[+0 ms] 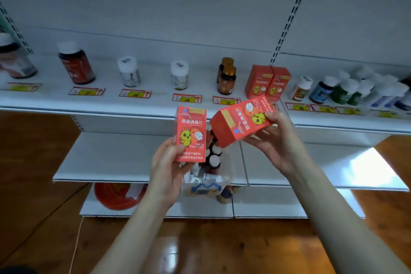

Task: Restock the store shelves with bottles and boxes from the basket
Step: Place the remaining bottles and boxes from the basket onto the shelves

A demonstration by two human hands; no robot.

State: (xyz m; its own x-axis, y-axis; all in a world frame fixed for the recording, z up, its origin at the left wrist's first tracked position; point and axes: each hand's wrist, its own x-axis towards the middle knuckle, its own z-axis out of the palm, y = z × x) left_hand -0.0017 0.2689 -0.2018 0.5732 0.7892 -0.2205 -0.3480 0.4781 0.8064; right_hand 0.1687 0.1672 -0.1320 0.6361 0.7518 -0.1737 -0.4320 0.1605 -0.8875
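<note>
My left hand [170, 162] holds an upright red box with a yellow chick [191, 133]. My right hand [278, 138] grips a second red box of the same kind [241, 121], tilted on its side just below the upper shelf's front edge. Two matching red boxes [268, 82] stand on the upper shelf [155, 102] right behind it. Below and between my hands sits a clear basket [224, 176] on the middle shelf, holding bottles with white caps [214, 160] and small white boxes.
The upper shelf carries spaced bottles: a dark red one [76, 64], two white ones [129, 71], two brown ones [226, 78], and a crowded group at the right [347, 91]. Price tags line its edge. A red round object [117, 196] lies on the bottom shelf. The floor is wood.
</note>
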